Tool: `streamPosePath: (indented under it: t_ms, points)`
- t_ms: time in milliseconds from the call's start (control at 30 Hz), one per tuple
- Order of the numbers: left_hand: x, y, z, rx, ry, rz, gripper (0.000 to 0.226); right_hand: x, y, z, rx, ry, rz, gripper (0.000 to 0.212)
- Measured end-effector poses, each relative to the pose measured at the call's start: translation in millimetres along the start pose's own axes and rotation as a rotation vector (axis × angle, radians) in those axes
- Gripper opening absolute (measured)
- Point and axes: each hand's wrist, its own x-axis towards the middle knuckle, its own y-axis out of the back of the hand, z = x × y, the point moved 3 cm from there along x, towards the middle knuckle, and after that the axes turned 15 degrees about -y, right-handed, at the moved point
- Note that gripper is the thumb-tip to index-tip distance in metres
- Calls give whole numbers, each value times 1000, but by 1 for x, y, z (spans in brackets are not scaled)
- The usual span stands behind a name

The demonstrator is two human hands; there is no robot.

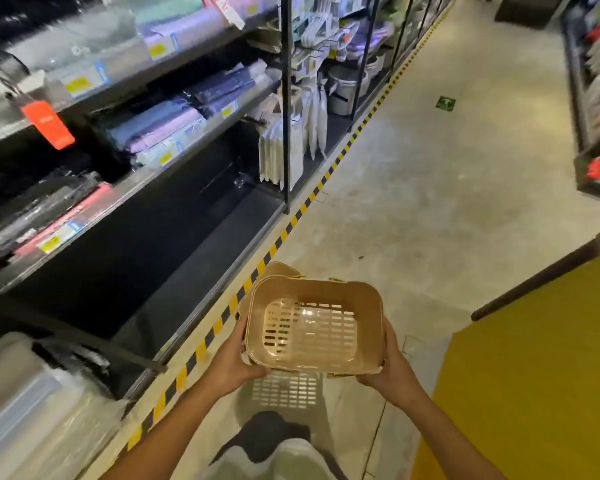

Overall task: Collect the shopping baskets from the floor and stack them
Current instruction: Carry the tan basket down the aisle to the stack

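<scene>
A stack of beige plastic shopping baskets (312, 323), nested one inside another, is held up in front of me above the aisle floor. Its slotted bottom faces the camera. My left hand (231, 362) grips the stack's left rim and my right hand (394, 367) grips its right rim. A second rim (274, 271) sticks out behind the top-left corner. The stack's slotted shadow falls on the floor below it.
Dark store shelves (146, 188) with packaged textiles line the left side, edged by a yellow-and-black floor stripe (281, 237). A yellow surface (534, 375) fills the lower right. The concrete aisle (447, 168) runs ahead with a green floor sign (445, 103).
</scene>
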Motion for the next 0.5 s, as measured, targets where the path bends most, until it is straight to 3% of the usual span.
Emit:
streamPosePath:
  t_ms: [267,500]
  points:
    - [69,24,-22,-39,69,191,123,126,17,-55,-103,142,-96,117]
    - [128,32,-47,-68,116,349,101,226,16,-92,-229,113,-218,114]
